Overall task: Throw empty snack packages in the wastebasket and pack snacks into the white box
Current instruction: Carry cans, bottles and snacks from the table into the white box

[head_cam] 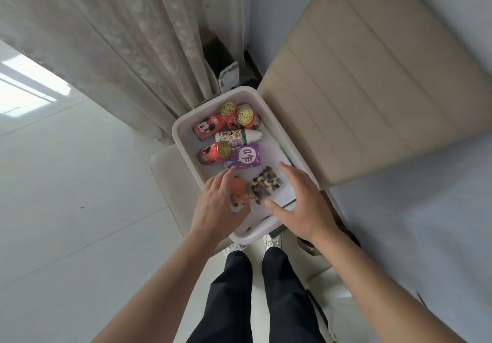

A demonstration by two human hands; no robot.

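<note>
Below the camera, a white box (177,127) sits on a small pale desk (165,175), wedged between a curtain (119,49) and a padded beige headboard (372,89). At the far end of the box lie 3 red cans (246,117) with gold tops, close together, and just nearer a white bottle (237,137) lies on its side. A 4th red can (215,152) lies beside a purple packet (245,159) in the middle. At the near end a clear nut pack (266,185) lies next to an orange pack (237,187), which is partly hidden by the left hand (215,204). That hand lies flat over the near-left part of the box, its fingers (229,172) straight and close together, one tip touching the purple packet's near corner; I cannot tell whether the thumb presses the orange pack. The right hand (300,204) hovers over the right rim, fingers spread apart and holding nothing, thumb just beside the nut pack. Dark trousers (234,289) and white shoes (234,248) show on the pale tiled floor (66,183) below the box.
</note>
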